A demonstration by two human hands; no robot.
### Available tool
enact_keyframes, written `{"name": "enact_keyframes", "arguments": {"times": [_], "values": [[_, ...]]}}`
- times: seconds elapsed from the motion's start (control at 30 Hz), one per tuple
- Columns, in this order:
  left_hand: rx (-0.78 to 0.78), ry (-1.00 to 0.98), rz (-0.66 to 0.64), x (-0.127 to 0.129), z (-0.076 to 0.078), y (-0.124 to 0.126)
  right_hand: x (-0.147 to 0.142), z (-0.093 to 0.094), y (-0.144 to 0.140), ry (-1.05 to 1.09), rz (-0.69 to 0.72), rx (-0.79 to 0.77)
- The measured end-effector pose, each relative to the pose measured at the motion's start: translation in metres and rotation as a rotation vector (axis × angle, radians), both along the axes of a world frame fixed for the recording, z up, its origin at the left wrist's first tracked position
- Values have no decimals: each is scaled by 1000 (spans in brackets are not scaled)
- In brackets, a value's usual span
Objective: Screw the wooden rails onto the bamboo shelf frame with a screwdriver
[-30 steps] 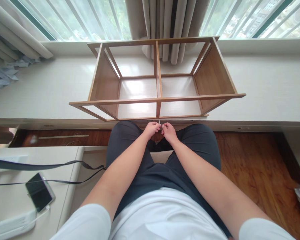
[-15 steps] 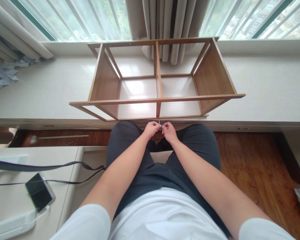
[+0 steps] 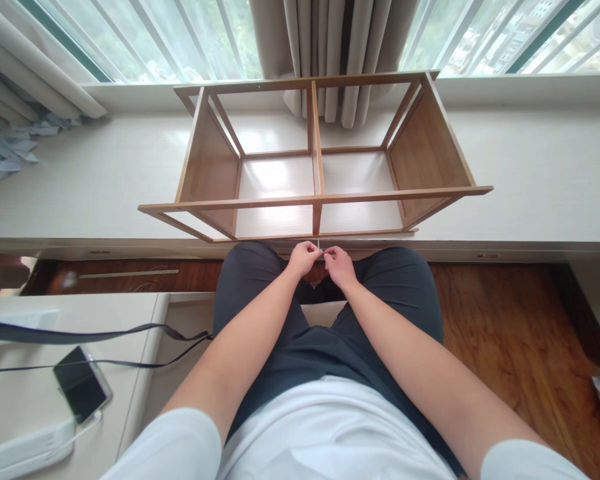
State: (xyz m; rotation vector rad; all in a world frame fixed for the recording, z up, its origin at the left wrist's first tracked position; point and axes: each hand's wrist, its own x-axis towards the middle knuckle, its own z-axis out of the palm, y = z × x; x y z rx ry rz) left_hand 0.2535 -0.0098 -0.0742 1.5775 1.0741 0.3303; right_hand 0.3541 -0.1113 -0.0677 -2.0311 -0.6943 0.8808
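Two hands, left hand [image 3: 303,257], right hand [image 3: 338,265], fingers pinching thin upright pin [image 3: 319,248]

Bright, even daylight from the windows [image 3: 145,33] at the top edge. Soft glare on the white sill [image 3: 275,180] inside the wooden frame [image 3: 316,193]. Faint shadows only. Sharp in the centre, strongly bowed and stretched toward edges and corners.

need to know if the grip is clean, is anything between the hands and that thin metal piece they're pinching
Nothing visible does. The left hand and right hand meet over the lap, both pinching the small thin metal piece directly, just below the wooden shelf frame.
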Motion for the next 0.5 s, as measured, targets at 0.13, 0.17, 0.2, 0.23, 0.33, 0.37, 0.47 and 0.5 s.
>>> {"name": "enact_keyframes", "arguments": {"times": [0.13, 0.17, 0.2, 0.23, 0.33, 0.37, 0.47, 0.5], "values": [[64, 60, -6, 0, 2, 0, 0, 5, -1, 16, 4, -4], [71, 67, -8, 0, 3, 0, 0, 6, 0, 18, 7, -4], [76, 68, -10, 0, 4, 0, 0, 7, 0, 20, 10, -4], [78, 65, -10, 0, 4, 0, 0, 7, 0, 23, 13, -5], [72, 44, -3, 0, 4, 1, 1, 5, 1, 37, 24, -3], [70, 38, -1, 0, 4, 1, 1, 4, 1, 46, 26, 0], [66, 22, -3, 0, 2, 2, 1, -2, 2, 96, 28, 14], [64, 19, -5, 0, 2, 2, 1, -4, 2, 118, 28, 20]]}}
